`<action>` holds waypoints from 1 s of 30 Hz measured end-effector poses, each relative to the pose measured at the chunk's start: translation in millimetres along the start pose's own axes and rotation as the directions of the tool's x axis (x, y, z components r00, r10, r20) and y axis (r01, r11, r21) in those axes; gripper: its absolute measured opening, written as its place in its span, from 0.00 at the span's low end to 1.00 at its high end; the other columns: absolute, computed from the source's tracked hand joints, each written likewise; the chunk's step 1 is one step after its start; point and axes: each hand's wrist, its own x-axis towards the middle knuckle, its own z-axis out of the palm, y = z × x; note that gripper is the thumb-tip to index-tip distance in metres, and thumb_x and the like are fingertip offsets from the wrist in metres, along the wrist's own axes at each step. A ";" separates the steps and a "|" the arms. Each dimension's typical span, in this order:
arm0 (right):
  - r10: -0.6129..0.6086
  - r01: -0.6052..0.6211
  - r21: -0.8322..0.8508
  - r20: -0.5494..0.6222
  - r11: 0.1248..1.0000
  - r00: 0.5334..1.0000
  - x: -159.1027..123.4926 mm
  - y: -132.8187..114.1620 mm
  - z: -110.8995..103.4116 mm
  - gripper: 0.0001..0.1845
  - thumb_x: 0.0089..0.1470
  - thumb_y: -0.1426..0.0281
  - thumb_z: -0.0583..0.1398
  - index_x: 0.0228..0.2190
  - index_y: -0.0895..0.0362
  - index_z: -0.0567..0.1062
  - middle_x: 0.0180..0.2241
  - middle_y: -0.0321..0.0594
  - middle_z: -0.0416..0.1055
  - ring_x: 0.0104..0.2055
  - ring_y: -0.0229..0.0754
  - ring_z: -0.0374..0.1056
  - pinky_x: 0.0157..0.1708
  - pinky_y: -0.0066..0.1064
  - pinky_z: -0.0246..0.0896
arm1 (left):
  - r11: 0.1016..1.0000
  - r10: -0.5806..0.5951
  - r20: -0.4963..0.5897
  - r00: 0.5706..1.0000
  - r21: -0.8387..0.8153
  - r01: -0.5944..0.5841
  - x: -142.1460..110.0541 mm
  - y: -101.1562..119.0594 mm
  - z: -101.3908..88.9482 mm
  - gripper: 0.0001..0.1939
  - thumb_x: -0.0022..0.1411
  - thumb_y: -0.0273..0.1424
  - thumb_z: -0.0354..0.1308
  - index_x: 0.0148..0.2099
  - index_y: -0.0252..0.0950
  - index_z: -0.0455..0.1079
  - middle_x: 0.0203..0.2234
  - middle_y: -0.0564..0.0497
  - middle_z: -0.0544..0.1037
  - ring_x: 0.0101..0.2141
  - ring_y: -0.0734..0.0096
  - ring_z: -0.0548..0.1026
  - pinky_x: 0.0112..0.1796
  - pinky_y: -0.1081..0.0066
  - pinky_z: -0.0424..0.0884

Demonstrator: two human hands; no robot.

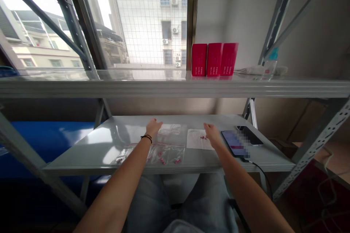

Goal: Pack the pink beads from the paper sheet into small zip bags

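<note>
My left hand [153, 126] is above the shelf board with its fingers curled in. Whatever it may hold is too small to make out. Beside it lies a clear zip bag [171, 129]. Below, nearer the front edge, are clear plastic bags [170, 151] with small pinkish-red pieces inside, partly covered by my left forearm. My right hand [212, 133] is over the right side of a white paper sheet [194, 139], fingers bent together; their contents are hidden. Several tiny red pieces [203, 137] rest on the sheet close to those fingers.
Right of the paper are a phone with a lit screen [233, 143], its black cable [259, 167], and a dark phone [250, 135]. The upper shelf edge [175, 89] crosses above my hands, carrying red boxes [214, 60] and a blue-topped bottle [270, 65]. Metal posts [319, 149] frame the sides.
</note>
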 end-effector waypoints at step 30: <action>-0.507 0.621 -0.592 0.374 0.514 0.777 -50.5 -58.4 6.3 0.25 0.69 0.67 0.53 0.65 0.58 0.63 0.60 0.54 0.66 0.61 0.54 0.60 0.60 0.44 0.56 | 0.860 0.496 0.049 0.867 0.111 -0.498 -141.2 -25.3 -28.6 0.10 0.68 0.32 0.54 0.38 0.39 0.76 0.40 0.45 0.80 0.45 0.54 0.73 0.50 0.60 0.68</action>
